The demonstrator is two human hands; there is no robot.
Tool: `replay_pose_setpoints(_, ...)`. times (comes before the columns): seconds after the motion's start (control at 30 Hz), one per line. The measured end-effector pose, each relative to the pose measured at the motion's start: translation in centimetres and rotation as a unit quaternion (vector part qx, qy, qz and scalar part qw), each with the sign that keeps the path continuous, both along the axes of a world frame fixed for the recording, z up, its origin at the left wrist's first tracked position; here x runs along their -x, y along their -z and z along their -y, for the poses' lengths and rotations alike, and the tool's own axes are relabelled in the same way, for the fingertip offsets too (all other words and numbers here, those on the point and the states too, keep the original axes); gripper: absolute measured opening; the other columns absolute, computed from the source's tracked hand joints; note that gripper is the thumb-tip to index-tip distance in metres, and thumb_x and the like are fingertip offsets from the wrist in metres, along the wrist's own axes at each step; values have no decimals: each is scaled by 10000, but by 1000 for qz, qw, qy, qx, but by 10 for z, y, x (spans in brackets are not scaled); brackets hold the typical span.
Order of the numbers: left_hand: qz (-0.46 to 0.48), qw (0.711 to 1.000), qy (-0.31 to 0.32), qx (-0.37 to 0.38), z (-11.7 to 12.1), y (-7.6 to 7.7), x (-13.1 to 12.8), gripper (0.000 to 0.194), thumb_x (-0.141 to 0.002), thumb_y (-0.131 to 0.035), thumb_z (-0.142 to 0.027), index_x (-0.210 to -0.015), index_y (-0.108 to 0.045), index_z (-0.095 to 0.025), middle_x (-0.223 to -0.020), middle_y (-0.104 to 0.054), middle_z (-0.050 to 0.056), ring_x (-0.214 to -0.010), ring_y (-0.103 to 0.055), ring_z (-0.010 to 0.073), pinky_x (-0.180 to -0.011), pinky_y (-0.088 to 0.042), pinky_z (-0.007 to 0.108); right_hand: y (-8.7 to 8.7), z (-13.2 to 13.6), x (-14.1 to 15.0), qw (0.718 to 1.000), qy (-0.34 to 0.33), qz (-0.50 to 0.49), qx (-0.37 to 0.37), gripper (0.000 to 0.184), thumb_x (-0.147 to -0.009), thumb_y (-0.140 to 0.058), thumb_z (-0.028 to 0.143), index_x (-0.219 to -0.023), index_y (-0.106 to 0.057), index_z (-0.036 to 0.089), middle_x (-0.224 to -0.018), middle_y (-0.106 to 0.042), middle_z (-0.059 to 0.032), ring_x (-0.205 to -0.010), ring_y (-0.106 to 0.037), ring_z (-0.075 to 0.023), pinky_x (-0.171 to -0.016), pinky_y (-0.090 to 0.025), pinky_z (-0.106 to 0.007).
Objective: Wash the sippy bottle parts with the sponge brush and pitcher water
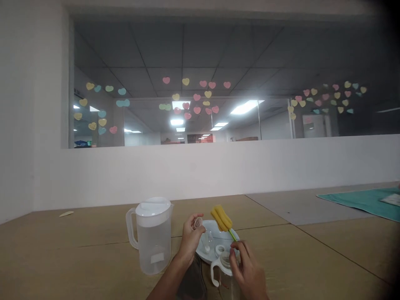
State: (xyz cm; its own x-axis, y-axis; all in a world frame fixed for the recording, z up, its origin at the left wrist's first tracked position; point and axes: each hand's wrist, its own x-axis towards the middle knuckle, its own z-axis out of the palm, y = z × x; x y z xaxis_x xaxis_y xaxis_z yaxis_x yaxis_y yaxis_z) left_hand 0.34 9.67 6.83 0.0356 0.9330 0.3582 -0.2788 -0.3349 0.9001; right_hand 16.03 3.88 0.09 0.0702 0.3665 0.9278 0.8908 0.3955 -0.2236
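My left hand is closed on a small round translucent piece, too small to name. Between the fingers of my right hand is the green stem of a bottle brush with a yellow sponge head, which points up and to the left. Just under that hand stands a clear bottle with a white handle, its lower part cut off by the frame. Behind it lies a pale plate bearing a white ring and a clear piece with a white tip.
A translucent lidded pitcher stands left of my left hand. A dark flat item lies below my left wrist. At the far right is a teal cloth; a small pale oval lies far left. A white wall with a window rises behind.
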Motion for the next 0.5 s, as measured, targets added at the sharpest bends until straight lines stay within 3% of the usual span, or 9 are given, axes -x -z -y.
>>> replay_pose_setpoints(0.13,25,1000,9,-8,0,1,0,399,-556,-633,-121,-954,-613,-149,-775,-609,11,-728,-569,134,-639,-418,204,0,-1,-8,999,23,-30,-7,211,-889,-362,318,-870,-540,206,-755,-646,-45,-589,-617,-146,-519,-477,-226)
replay_pose_setpoints(0.27,39,998,42,-26,-1,1,1,638,-597,-717,-213,-1186,-482,-138,-883,-658,75,-779,-622,168,-704,-464,254,1,0,-16,995,53,-58,-55,241,-892,-391,328,-999,-527,161,-746,-681,-67,-551,-627,-150,-478,-481,-221)
replay_pose_setpoints(0.43,-7,994,53,-94,3,-3,5,672,-676,-701,-268,-1271,-418,-135,-849,-682,87,-793,-641,181,-733,-483,275,-7,2,-17,991,10,76,-113,231,-869,-435,242,-1018,-602,183,-767,-694,-54,-629,-641,-138,-600,-493,-219)
replay_pose_setpoints(0.5,-11,993,57,-100,4,-5,8,679,-677,-708,-273,-1279,-424,-141,-828,-689,81,-801,-647,187,-742,-488,282,-10,1,-17,989,24,86,-115,249,-865,-432,227,-1017,-624,184,-757,-694,-49,-646,-640,-139,-608,-483,-220)
